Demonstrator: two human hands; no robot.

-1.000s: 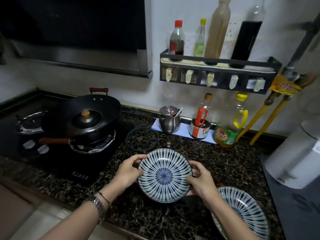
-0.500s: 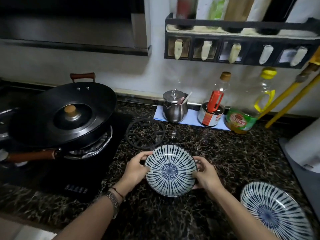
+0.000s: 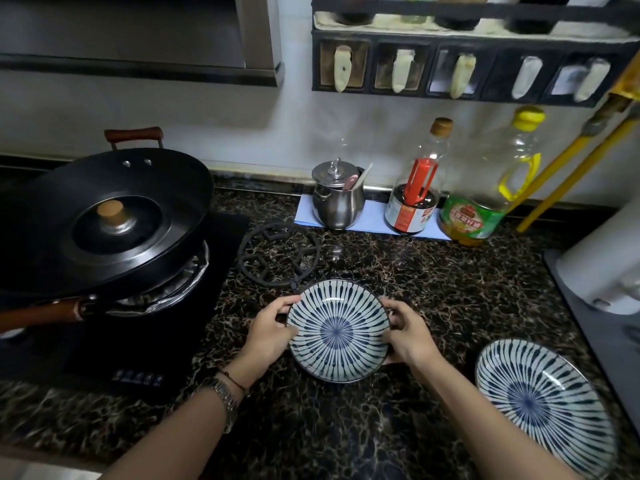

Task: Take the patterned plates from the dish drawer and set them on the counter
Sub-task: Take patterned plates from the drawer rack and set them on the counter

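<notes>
Dim kitchen, dark vignetted corners; wide-angle bending at edges; slight blur; soft glare on wall (image 3: 207, 119).

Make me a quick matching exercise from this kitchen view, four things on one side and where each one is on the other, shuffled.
Things:
1. held plate
2. second plate
3. wok
4. steel pot

Places:
A. on the stove, far left
B. between left hand and right hand
C. on the blue mat by the wall
D. on the counter, near right

Pairs: 1-B, 2-D, 3-A, 4-C
</notes>
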